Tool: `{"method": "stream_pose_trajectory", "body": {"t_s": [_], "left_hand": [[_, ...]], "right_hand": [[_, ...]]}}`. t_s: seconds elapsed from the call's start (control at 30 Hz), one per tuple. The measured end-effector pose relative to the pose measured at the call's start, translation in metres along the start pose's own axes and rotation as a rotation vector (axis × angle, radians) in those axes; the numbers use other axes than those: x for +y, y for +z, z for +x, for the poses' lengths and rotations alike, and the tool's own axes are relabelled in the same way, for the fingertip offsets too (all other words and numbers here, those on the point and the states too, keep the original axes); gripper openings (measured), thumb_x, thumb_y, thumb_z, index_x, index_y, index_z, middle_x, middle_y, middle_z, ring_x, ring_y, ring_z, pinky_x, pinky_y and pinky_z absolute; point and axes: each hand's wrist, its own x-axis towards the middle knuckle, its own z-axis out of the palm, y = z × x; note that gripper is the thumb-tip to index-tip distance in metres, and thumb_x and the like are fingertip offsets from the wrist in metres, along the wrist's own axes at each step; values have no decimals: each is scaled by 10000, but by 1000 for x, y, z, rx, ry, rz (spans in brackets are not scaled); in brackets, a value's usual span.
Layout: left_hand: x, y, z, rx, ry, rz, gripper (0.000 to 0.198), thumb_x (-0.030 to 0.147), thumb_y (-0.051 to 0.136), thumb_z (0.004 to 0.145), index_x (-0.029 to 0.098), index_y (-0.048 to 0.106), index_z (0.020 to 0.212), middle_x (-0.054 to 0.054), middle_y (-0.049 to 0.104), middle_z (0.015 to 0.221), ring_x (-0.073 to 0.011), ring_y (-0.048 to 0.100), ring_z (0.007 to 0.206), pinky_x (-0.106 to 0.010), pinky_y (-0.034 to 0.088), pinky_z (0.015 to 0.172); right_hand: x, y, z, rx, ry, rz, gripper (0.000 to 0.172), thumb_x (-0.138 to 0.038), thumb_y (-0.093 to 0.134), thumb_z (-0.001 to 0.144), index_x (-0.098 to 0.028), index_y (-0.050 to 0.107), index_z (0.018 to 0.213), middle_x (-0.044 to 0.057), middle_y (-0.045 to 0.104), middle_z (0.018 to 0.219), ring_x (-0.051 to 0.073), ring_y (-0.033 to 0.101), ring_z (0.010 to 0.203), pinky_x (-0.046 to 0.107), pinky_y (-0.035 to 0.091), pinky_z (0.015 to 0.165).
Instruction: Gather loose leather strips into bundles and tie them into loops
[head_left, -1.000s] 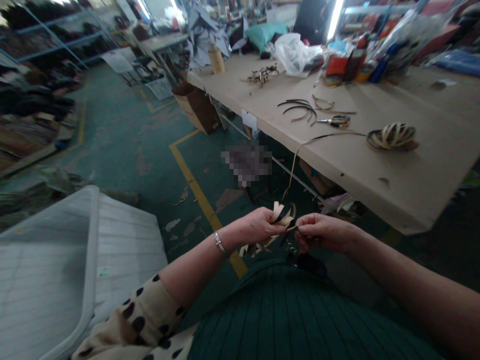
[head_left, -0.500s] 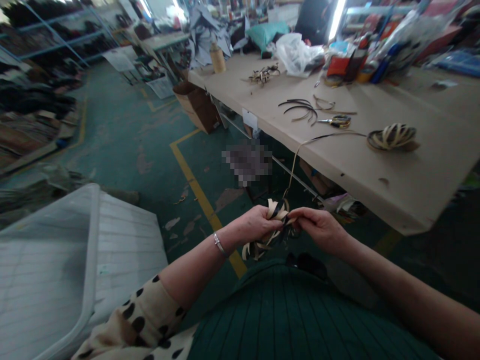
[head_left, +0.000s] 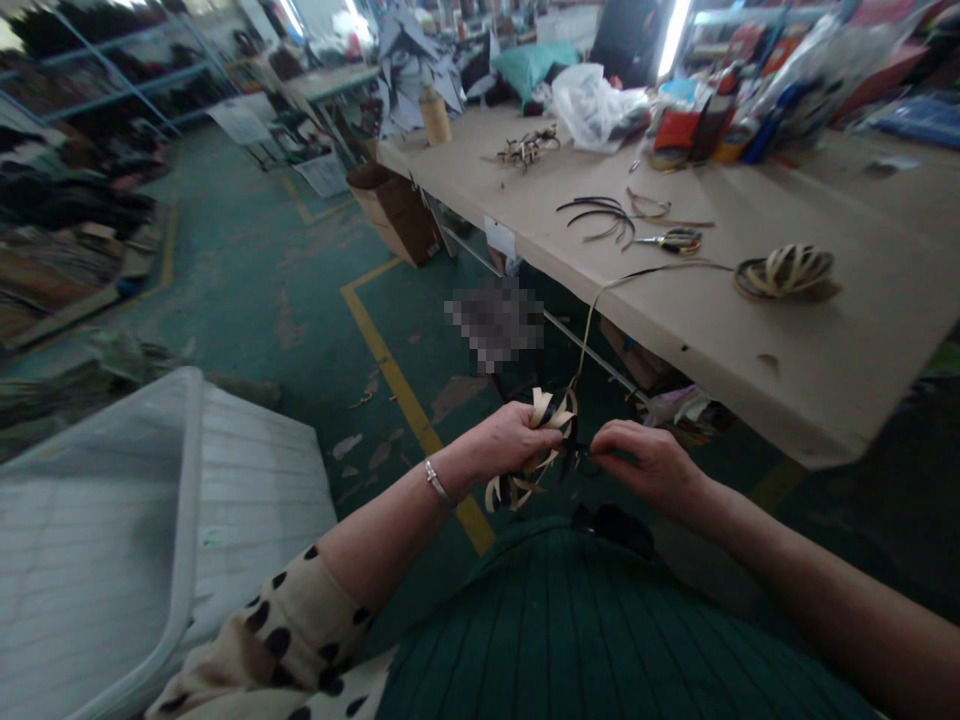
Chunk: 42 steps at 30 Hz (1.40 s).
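My left hand (head_left: 510, 440) is closed round a bunch of tan and black strip loops (head_left: 541, 445), held over my lap. Just to its right, my right hand (head_left: 645, 462) pinches the dark end of the strip. A thin strip (head_left: 592, 320) runs from the bunch up over the table edge to a coil of the same strip (head_left: 785, 272) lying on the beige table (head_left: 750, 340).
On the table lie scissors (head_left: 675, 240), several cut dark strips (head_left: 600, 212), a white plastic bag (head_left: 592, 105) and clutter at the back. A white crate (head_left: 112, 540) stands at my left. A cardboard box (head_left: 394, 210) sits on the green floor beside a yellow line (head_left: 390, 370).
My right hand went in against the bunch and has drawn back a little to the right. The bunch in my left hand has risen slightly.
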Motion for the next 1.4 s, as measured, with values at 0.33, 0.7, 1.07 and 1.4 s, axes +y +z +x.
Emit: {"method": "stream_pose_trajectory", "body": {"t_s": [0.33, 0.7, 1.07, 1.4], "left_hand": [[14, -13, -8, -28, 28, 7, 210, 320, 617, 785, 124, 571, 726, 30, 457, 543, -61, 384, 439, -186, 260, 424], [17, -10, -6, -64, 85, 73, 216, 324, 594, 801, 115, 597, 747, 33, 438, 557, -54, 355, 451, -183, 248, 431], [25, -17, -8, -99, 82, 78, 159, 260, 593, 787, 104, 620, 768, 1, 530, 612, -50, 396, 467, -174, 288, 445], [134, -54, -66, 178, 405, 11, 177, 100, 403, 850, 1, 522, 764, 90, 353, 551, 39, 432, 502, -178, 219, 623]], "right_hand": [[8, -29, -23, -238, -13, -150, 283, -343, 496, 892, -179, 553, 668, 38, 592, 717, 133, 546, 661, 269, 418, 624], [-19, 1, 42, -159, 186, 312, 290, -364, 460, 876, -144, 640, 822, 26, 601, 721, 126, 529, 669, 242, 404, 614], [-8, -8, 53, -556, 403, 637, 165, -276, 577, 757, -136, 664, 766, 7, 610, 684, 101, 516, 626, 222, 405, 611], [-41, -81, 59, -352, 221, 470, 323, -458, 548, 811, -165, 626, 702, 24, 612, 716, 124, 536, 668, 251, 430, 643]]}}
